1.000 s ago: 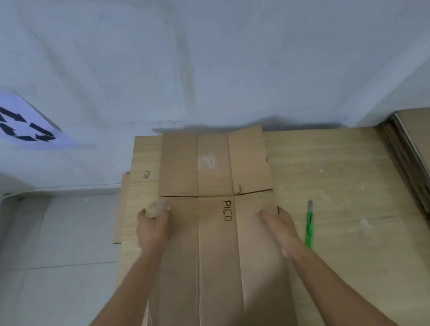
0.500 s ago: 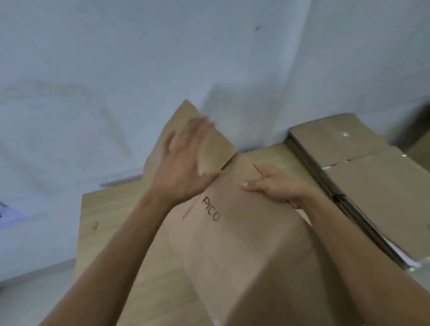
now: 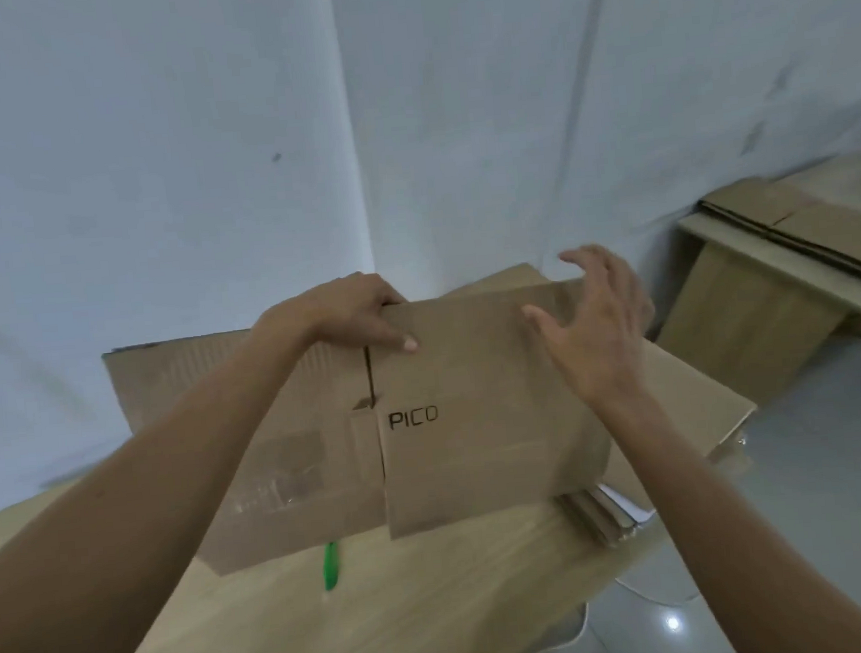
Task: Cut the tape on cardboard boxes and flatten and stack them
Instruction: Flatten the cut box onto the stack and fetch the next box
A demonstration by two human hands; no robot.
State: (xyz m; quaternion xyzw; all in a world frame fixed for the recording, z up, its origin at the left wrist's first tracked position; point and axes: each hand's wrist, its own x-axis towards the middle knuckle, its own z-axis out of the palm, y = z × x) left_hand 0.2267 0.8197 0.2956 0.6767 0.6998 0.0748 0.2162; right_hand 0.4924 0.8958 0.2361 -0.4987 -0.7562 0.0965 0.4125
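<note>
Cardboard box, flattened, PICO print facing me, is held over the desk on the head cam. Left hand pinches its top edge, thumb on the front, fingers behind. Right hand is spread wide at the top right corner, gripping nothing; can't tell if it touches. Stack of flat boxes sits behind, on the right. Green cutter pokes out under the lower edge.
</note>
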